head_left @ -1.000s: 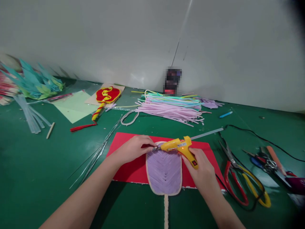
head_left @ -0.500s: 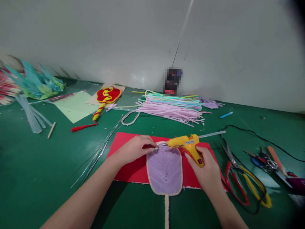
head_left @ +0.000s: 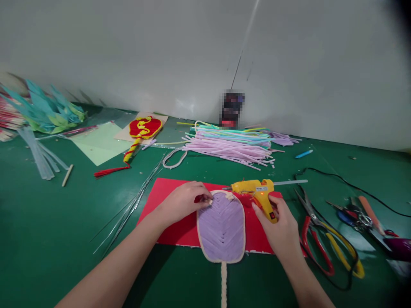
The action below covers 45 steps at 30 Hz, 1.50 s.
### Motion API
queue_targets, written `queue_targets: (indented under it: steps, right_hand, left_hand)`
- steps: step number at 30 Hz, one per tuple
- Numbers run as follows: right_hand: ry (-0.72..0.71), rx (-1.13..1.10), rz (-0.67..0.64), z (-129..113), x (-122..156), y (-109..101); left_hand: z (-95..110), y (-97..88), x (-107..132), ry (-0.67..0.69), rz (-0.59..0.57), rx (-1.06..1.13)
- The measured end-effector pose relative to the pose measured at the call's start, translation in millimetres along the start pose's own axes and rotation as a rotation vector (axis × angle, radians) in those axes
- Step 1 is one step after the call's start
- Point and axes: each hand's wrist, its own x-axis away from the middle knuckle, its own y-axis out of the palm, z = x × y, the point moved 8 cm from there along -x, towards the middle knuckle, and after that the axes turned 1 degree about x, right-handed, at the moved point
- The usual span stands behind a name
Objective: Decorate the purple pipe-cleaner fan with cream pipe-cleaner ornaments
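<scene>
A purple paddle-shaped fan (head_left: 221,226) with a cream cord border lies on a red sheet (head_left: 173,226) on the green table. My left hand (head_left: 183,201) rests at the fan's upper left edge, its fingertips pinched on the cream border. My right hand (head_left: 279,226) grips the handle of a yellow glue gun (head_left: 253,189). The gun's nozzle points left, just above the fan's top right edge. A clear glue stick juts out of its back end.
Red- and yellow-handled pliers (head_left: 324,244) and more tools (head_left: 359,218) lie at the right beside a black cord. A pile of pastel pipe cleaners (head_left: 231,143) sits behind. A red-and-yellow fan (head_left: 143,128), thin wires (head_left: 135,205), clear glue sticks (head_left: 41,154) and teal paper shapes (head_left: 48,111) are at left.
My right hand has carried the glue gun to the right along the fan's top edge. My left hand stays at the upper left border.
</scene>
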Motion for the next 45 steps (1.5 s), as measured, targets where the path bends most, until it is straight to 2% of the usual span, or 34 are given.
queue_targets:
  steps: [6,13,36,45]
  right_hand:
    - [0.013,-0.007,-0.013,-1.0,-1.0,-0.2]
    - [0.022,-0.009,-0.023,0.1,-0.3,0.8]
    - [0.004,-0.007,0.005,-3.7,-0.7,-2.3]
    - [-0.010,-0.013,0.004,-3.9,0.2,-1.4]
  left_hand:
    - [-4.0,-1.4,1.7,-0.065,0.012,0.089]
    - [-6.4,-3.2,3.0,-0.087,0.033,0.070]
    - [-6.1,1.0,0.5,-0.049,0.039,0.130]
    - [-7.1,-0.5,-0.6,-0.053,0.057,0.064]
